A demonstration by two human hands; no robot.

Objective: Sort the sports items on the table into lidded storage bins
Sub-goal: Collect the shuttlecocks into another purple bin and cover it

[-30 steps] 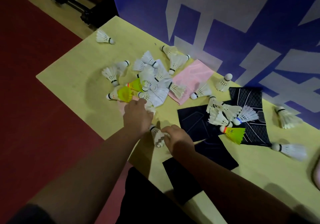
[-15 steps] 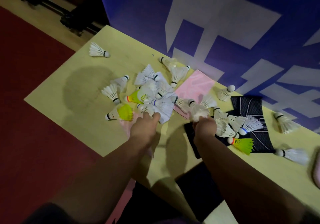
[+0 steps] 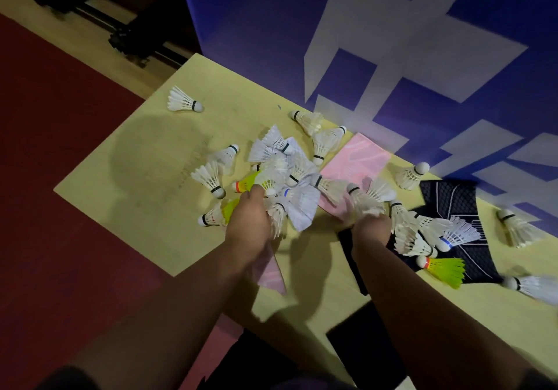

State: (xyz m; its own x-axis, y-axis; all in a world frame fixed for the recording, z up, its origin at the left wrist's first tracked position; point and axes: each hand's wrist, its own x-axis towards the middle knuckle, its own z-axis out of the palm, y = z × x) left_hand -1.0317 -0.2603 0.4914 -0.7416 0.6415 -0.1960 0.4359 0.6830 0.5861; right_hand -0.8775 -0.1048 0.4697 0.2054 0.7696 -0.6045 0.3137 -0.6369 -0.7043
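Left part of the tabletop [image 3: 145,160] is open, from the left corner in to the pile; only a lone shuttlecock [image 3: 184,103] near the far edge. Centre is jammed: shuttlecock pile [image 3: 283,172] spilling onto the pink cloth [image 3: 356,160], left hand [image 3: 249,220] over it. Right hand [image 3: 370,226], gripping a white shuttlecock [image 3: 365,202], plugs the gap to the right cluster [image 3: 410,232] on the dark cloth [image 3: 453,196]. Blue panel [image 3: 392,57] walls off the far edge. Bare strip at the near edge, between the forearms.

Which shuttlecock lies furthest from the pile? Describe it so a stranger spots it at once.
Start at the yellow table, then look along its far left edge. One white shuttlecock lies there on its side, alone, apart from the heap.
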